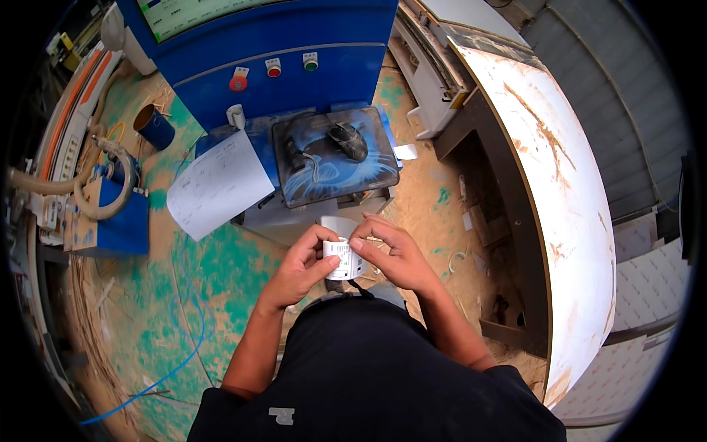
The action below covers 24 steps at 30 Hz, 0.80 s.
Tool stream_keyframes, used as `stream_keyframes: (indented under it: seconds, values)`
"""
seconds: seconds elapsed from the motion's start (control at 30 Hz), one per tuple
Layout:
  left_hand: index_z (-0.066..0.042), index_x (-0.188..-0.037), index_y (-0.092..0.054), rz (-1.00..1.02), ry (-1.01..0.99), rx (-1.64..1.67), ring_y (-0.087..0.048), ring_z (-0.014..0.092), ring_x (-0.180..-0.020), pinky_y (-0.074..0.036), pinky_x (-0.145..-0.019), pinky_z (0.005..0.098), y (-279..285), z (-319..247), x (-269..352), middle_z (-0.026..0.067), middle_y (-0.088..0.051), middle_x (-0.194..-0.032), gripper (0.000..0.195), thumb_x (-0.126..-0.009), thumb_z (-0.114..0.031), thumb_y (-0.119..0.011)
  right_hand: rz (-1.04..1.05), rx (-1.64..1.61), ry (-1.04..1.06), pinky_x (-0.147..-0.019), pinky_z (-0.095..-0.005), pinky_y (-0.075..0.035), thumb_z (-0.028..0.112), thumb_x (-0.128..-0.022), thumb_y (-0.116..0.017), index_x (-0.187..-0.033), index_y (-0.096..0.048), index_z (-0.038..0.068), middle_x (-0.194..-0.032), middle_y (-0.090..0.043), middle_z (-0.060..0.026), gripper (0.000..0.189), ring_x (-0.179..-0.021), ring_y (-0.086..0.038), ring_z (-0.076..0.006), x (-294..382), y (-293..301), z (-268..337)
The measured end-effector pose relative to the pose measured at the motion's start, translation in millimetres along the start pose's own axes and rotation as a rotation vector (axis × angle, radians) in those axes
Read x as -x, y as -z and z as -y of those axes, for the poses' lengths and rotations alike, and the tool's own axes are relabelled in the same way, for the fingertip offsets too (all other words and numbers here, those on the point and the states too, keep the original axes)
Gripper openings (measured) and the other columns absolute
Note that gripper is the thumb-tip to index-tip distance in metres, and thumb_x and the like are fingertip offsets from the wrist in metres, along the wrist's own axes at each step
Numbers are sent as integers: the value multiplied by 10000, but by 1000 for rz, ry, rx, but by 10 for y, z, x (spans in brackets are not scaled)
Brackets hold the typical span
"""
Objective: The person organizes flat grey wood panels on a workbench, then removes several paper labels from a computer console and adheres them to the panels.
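Note:
Between my two hands is a curled strip of white printed labels (345, 261). My left hand (301, 268) pinches its left side, thumb across the printed face. With thumb and fingers at its upper right edge, my right hand (393, 251) holds it too. Just beyond, a computer mouse (348, 141) rests on a dusty mouse pad (337, 177) with a blue picture. A large printed paper sheet (221, 185) hangs over the left side of the blue shelf (257, 124). A small white roll (236, 117) stands at the back of that shelf.
Ahead rises a blue machine cabinet (281, 72) with a screen (193, 14) and several push buttons (273, 69). A white-topped bench (569, 182) curves along the right. At left are a blue cylinder (154, 128), a hose (44, 185) and a blue air line (165, 378) on the dusty floor.

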<state>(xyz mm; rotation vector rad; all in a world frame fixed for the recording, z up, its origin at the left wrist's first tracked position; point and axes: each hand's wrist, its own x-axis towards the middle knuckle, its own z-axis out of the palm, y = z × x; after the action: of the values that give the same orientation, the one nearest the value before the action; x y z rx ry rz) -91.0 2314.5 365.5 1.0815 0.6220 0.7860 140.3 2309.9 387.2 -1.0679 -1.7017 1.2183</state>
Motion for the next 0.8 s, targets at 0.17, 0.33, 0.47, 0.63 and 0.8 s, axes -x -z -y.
stream_keyframes:
  seconds: [0.17,0.33,0.47,0.63,0.8]
  values:
    - [-46,-1211,-530,-29,-22,72,-573,103,-1050,-479,-901,289,-31,22,-19,50,-588,-1136,245,-1000,-113,-637,-81,-108,-64,-923,-345,-436,226,-1027,-621,-966,-640,16,-926,-622,-63,220,-923,-588,-161,18,-97,-26]
    - [-67,-1177,-541,-81,-48,125,-575,119,-1078,-473,-930,293,-117,94,-67,51,-597,-1182,228,-986,-118,-656,-186,-176,-163,-816,-288,-458,238,-1040,-614,-971,-636,6,-912,-604,-53,244,-893,-570,-123,62,-167,-49]
    - [-66,-1167,-545,-141,-98,160,-577,119,-1076,-480,-953,299,-170,207,-87,48,-598,-1189,214,-986,-82,-657,-257,-243,-176,-794,-270,-457,233,-1044,-614,-980,-633,8,-920,-600,-27,235,-879,-554,-96,85,-256,-134]
    - [-71,-1165,-519,-190,-168,245,-638,198,-1114,-516,-971,354,-183,281,-95,96,-605,-1206,205,-996,-59,-635,-442,-301,-263,-721,-239,-437,253,-1055,-609,-1012,-628,30,-863,-583,31,228,-807,-524,-57,126,-309,-222]
    - [-79,-1161,-492,-338,-250,241,-685,294,-1106,-601,-930,444,143,150,-29,158,-615,-1235,171,-1025,-91,-594,-591,-252,-249,-660,-226,-400,275,-1056,-611,-995,-637,45,-824,-570,48,240,-743,-485,-37,198,98,-244]
